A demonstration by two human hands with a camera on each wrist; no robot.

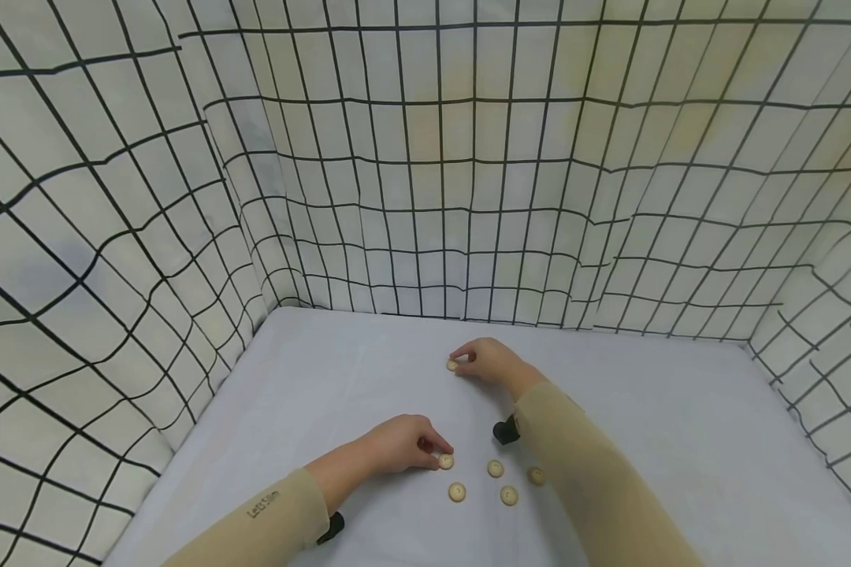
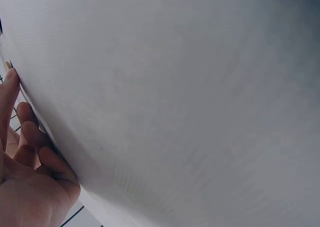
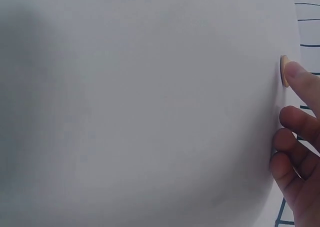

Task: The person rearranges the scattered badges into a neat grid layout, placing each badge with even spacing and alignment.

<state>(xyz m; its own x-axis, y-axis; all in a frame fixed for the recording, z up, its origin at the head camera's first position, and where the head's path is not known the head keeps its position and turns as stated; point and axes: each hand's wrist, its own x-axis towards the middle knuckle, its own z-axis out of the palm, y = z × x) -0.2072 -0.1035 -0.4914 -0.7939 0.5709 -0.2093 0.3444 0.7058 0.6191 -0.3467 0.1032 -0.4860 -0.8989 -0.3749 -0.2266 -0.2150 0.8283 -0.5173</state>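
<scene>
In the head view, my left hand point(image 1: 406, 446) pinches a round, pale wooden button point(image 1: 446, 461) by its edge, with thumb and forefinger, at the table surface. Farther up the table, my right hand point(image 1: 495, 364) holds another such button point(image 1: 451, 365) between thumb and forefinger. The right wrist view has the thumb on the rim of that button point(image 3: 284, 71), which is seen nearly edge-on, with the other fingers curled below. From the left wrist, only a sliver of the button point(image 2: 8, 65) shows past the fingertips.
Several more buttons lie near the hands: one point(image 1: 457, 492) below the left hand, others point(image 1: 495, 468) point(image 1: 508, 495) to its right, and one point(image 1: 536, 476) beside the right sleeve. White cloth covers the table point(image 1: 340, 370). Black-gridded white walls point(image 1: 425, 181) enclose its back and sides.
</scene>
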